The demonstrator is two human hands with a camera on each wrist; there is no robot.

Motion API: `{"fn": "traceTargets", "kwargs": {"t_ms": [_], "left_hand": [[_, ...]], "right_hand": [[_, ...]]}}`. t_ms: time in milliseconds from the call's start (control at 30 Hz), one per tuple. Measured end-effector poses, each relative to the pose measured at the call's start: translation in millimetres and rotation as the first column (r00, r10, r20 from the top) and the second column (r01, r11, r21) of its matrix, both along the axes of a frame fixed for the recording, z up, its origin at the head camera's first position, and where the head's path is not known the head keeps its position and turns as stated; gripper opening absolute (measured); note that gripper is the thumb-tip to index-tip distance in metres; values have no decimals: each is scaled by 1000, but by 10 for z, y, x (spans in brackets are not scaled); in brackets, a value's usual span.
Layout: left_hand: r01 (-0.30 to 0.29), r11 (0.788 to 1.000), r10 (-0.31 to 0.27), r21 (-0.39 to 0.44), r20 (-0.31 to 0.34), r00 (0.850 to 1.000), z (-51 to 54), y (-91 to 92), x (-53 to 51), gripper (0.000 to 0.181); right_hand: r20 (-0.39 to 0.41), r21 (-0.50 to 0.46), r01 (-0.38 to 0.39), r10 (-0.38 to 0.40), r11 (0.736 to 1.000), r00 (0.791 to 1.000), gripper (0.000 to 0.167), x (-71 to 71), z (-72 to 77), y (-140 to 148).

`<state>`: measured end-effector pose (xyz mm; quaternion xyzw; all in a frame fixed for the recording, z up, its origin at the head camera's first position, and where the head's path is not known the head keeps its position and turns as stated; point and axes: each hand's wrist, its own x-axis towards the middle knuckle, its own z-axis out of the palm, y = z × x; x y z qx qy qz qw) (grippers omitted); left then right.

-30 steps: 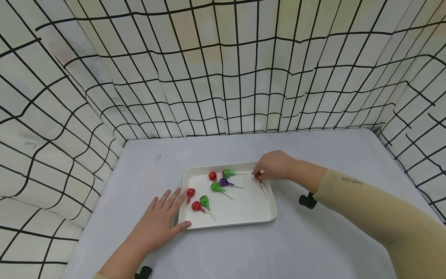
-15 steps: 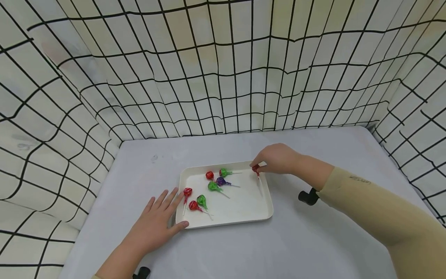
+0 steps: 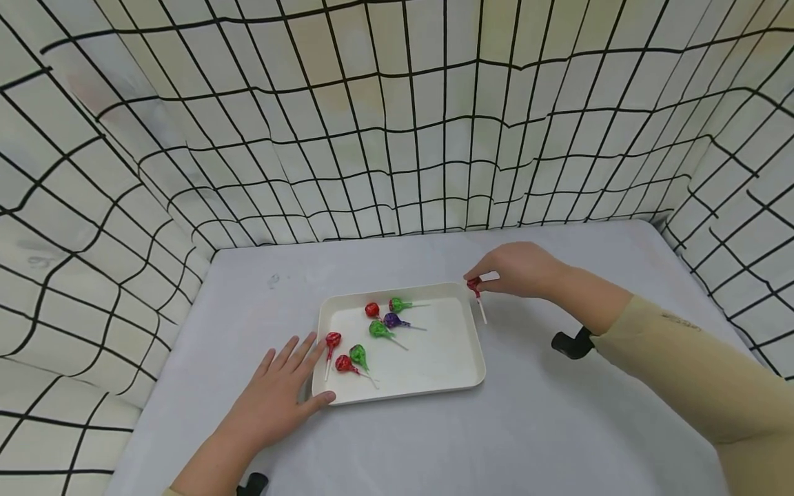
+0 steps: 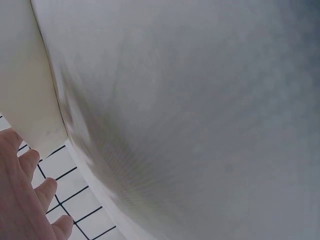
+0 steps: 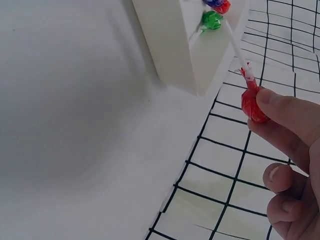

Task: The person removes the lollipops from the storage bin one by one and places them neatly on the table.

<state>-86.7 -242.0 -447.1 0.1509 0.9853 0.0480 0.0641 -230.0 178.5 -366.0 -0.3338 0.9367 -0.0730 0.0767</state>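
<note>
The right hand (image 3: 524,269) pinches a red lollipop (image 3: 474,284) by its wrapped head, just past the tray's right edge, the stick pointing down. In the right wrist view thumb and forefinger grip the red head (image 5: 254,106). On the white tray (image 3: 428,375) lie several lollipops: a purple one (image 3: 392,320), green ones (image 3: 380,330) and red ones (image 3: 371,310). The left hand (image 3: 276,396) has its fingers spread at the tray's left edge, beside a red lollipop (image 3: 333,340). The left wrist view shows that hand's fingertips (image 4: 47,190).
A white cloth-covered table (image 3: 434,441) lies under the tray. White walls with a black grid (image 3: 409,131) stand behind it and at both sides. Black wrist devices show beneath the right wrist (image 3: 572,344) and the left wrist (image 3: 253,484).
The right hand has lifted the red lollipop from the tray's right part and moved it right, outside the rim. The left hand stays at the left edge; the view has shifted slightly.
</note>
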Motion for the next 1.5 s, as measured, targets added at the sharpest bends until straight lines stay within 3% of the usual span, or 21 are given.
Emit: {"fn": "traceTargets", "kwargs": {"t_ms": [533, 900, 1500], "left_hand": [[-11, 1000, 11, -4, 1, 1000, 23, -6, 18, 92], [-11, 1000, 11, -2, -6, 1000, 26, -19, 36, 92], [-8, 1000, 8, 3, 3, 1000, -19, -8, 12, 94]], "right_hand": [[-8, 5, 73, -73, 997, 997, 29, 14, -78, 526], [49, 45, 112, -114, 993, 992, 30, 5, -135, 590], [134, 97, 67, -80, 993, 988, 26, -24, -609, 489]]}}
